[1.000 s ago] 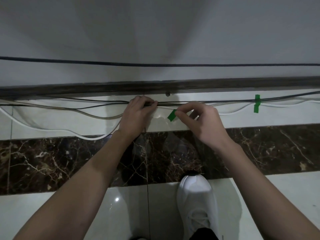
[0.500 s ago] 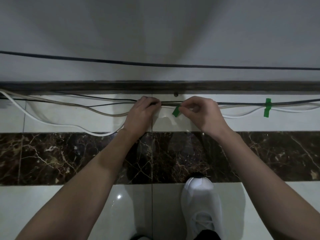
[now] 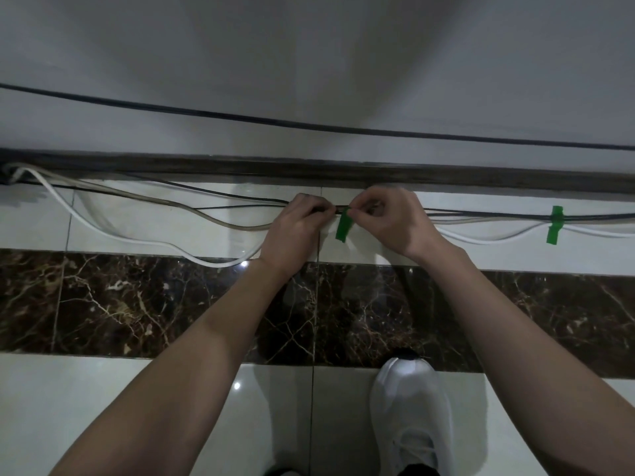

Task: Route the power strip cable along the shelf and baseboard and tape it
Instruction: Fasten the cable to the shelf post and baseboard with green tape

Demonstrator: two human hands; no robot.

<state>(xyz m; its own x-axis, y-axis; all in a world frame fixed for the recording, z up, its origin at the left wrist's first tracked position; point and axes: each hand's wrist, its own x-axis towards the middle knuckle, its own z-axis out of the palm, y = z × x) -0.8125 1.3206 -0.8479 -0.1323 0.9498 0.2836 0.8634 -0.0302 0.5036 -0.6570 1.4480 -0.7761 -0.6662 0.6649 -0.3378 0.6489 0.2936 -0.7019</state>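
Note:
Several cables run along the floor in front of the dark baseboard (image 3: 206, 168): thin black cables (image 3: 220, 194), a beige cable (image 3: 192, 214) and a white cable (image 3: 130, 239). My left hand (image 3: 297, 225) pinches the bundled cables together near the baseboard. Just to its right, my right hand (image 3: 388, 219) pinches the top end of a green tape strip (image 3: 343, 226) at the cables. The strip hangs down over the pale tile. A second green tape piece (image 3: 556, 224) holds the cables to the floor at the right.
A black cable (image 3: 309, 124) runs across the grey wall above the baseboard. A band of dark marble tile (image 3: 137, 304) crosses the floor below the cables. My white shoe (image 3: 409, 407) stands on the pale tile at the bottom right.
My right hand has brought the green strip up to the cables beside my left hand. The strip now hangs more upright. The view has shifted left, showing more slack cable.

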